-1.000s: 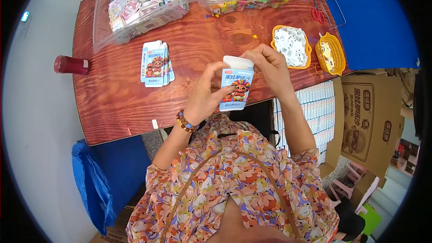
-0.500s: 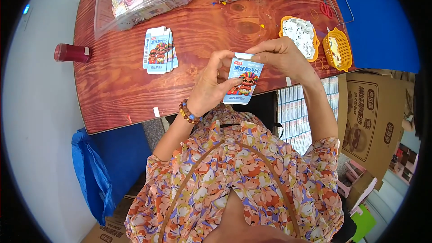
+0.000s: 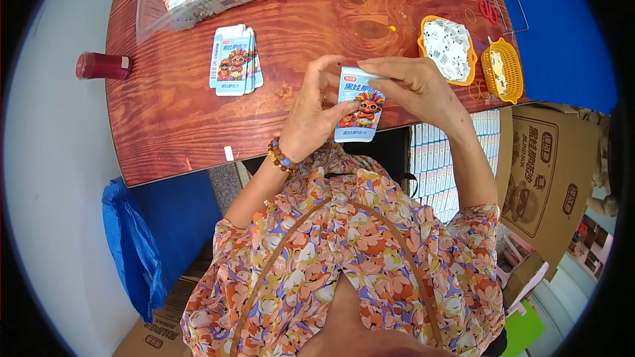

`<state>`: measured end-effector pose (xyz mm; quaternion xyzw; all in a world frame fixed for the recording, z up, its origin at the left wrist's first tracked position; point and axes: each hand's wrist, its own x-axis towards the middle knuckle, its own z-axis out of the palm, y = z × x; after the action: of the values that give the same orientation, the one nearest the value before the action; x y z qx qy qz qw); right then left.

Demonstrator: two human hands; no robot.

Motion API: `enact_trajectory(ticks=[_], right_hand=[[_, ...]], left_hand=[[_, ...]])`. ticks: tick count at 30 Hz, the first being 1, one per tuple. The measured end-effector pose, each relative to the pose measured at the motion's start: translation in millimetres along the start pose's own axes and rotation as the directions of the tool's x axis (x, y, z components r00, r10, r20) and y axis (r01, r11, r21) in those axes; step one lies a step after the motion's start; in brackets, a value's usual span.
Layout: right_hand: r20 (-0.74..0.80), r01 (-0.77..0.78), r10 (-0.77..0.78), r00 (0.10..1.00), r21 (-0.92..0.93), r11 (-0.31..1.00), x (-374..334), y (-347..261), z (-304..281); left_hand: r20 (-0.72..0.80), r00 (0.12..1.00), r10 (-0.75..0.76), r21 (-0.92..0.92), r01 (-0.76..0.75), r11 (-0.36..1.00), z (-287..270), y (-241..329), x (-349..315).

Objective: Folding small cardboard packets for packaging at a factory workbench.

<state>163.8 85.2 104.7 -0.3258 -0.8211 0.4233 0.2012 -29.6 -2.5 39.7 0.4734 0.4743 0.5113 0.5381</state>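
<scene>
a reddish wooden table [image 3: 165, 106] stands on a pale floor beside a blue wall, and everything here sits in relation to it. just over its near edge, both hands hold one small light-blue printed packet with a cartoon figure [image 3: 358, 107] upright, close to the chest, probably so the top can be worked. the left hand [image 3: 316, 114], with one beaded bracelet at the wrist, is closed around the packet's left side; the right hand [image 3: 411, 84] pinches its top edge with narrowed fingers. a fanned stack of matching packets [image 3: 235, 59] lies mid-table, perhaps four, though i cannot count them surely. at the far edge are two clear plastic bins [image 3: 198, 0]. toward the right end sit two orange baskets [image 3: 448, 43]. one dark red cylinder [image 3: 102, 66] lies off the left end.
</scene>
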Motion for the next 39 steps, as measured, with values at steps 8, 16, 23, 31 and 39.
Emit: enact_trajectory(ticks=[8,16,23,31,39], right_hand=[[-0.045,0.135,-0.142,0.989,-0.128,0.982,-12,18,13],[-0.059,0.014,-0.005,0.998,0.163,0.986,-8,26,20],[0.007,0.091,-0.094,0.996,0.184,0.979,-13,43,11],[-0.197,0.183,-0.167,0.966,0.064,0.981,-33,70,50],[-0.128,-0.032,0.035,0.991,0.025,0.999,-31,56,50]], left_hand=[[0.021,1.0,0.003,-0.006,-0.003,1.0,2,-2,-2],[0.032,0.999,-0.02,-0.079,0.022,0.997,-1,-12,3],[0.065,0.997,0.032,0.115,-0.039,0.993,1,-26,7],[0.09,0.994,-0.066,0.024,0.064,0.998,-9,-37,1],[0.139,0.99,-0.038,0.045,0.032,0.998,-9,-38,4]])
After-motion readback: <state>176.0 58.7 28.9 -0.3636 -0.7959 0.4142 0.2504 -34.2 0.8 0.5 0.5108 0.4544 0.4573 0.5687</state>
